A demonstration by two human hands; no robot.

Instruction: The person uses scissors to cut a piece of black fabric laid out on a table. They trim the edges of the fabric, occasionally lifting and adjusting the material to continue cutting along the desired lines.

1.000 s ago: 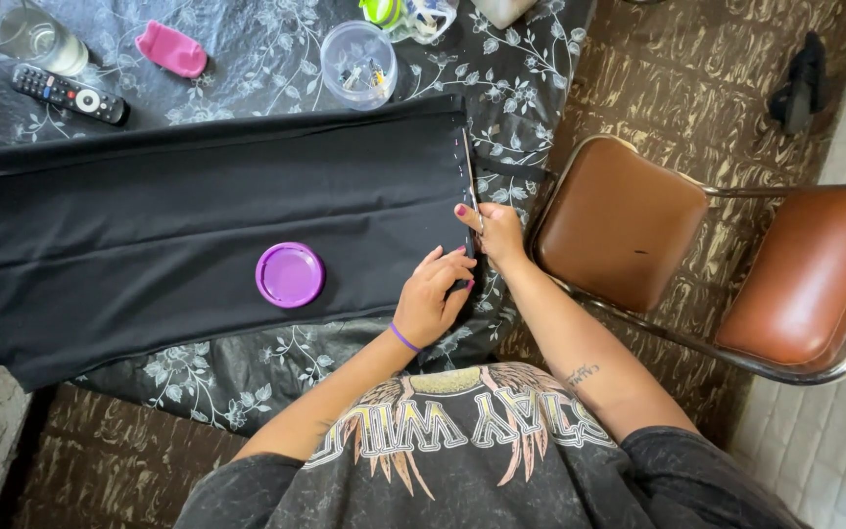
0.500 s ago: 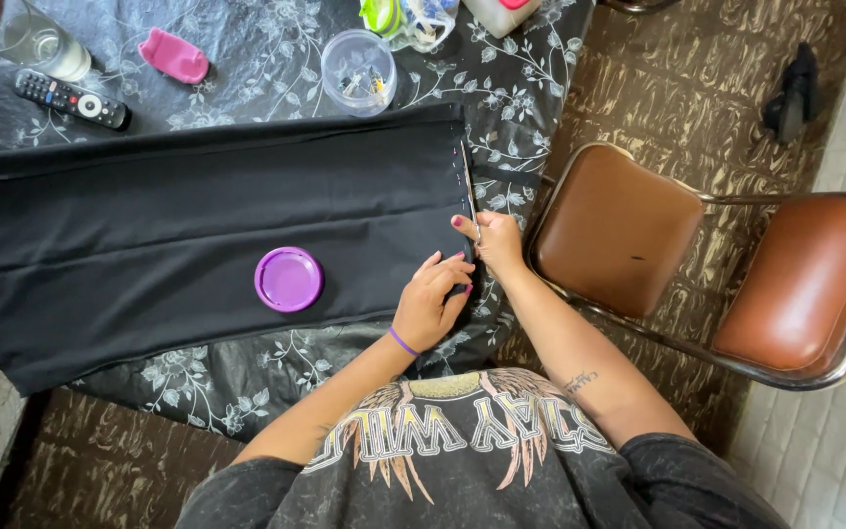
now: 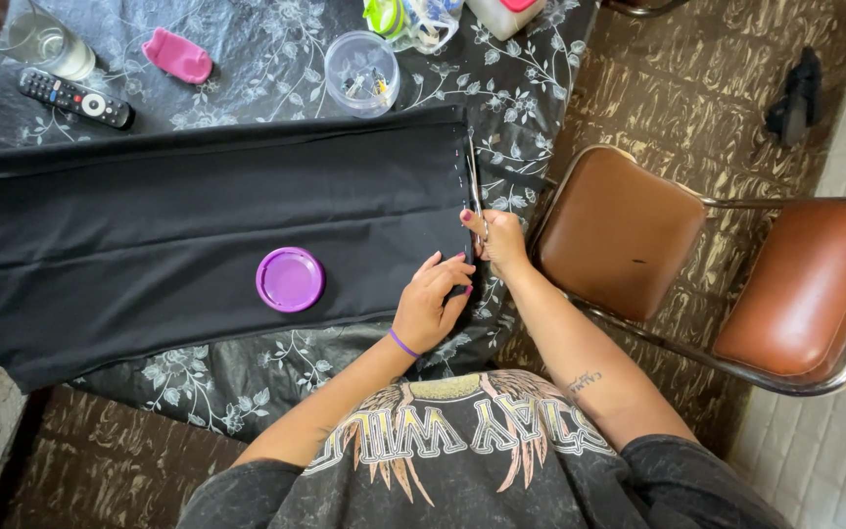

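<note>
Step in hand looks like cutting along the right-hand short edge of the long black folded fabric panel [image 3: 198, 235]. It lies flat across the table with the dark floral-print plastic cloth [image 3: 276, 377] and spans most of its width. Matte, smooth, layered, with a fold line near the top edge; a row of small pins seems to run down the edge being cut, too small to be sure.

Left hand [image 3: 430, 306], purple band at the wrist, lies palm-down with fingers loosely curled, pressing the fabric corner flat. Right hand [image 3: 497, 238] is closed round the handles of slim metal scissors [image 3: 474, 181], blades pointing away along the edge; cannot tell whether the blades are apart.

Next move, as I judge it: keep the edge pinned down and the blades tracking the pin line.

A round purple plastic lid [image 3: 290, 279] sits on the fabric, well apart from both hands.
</note>
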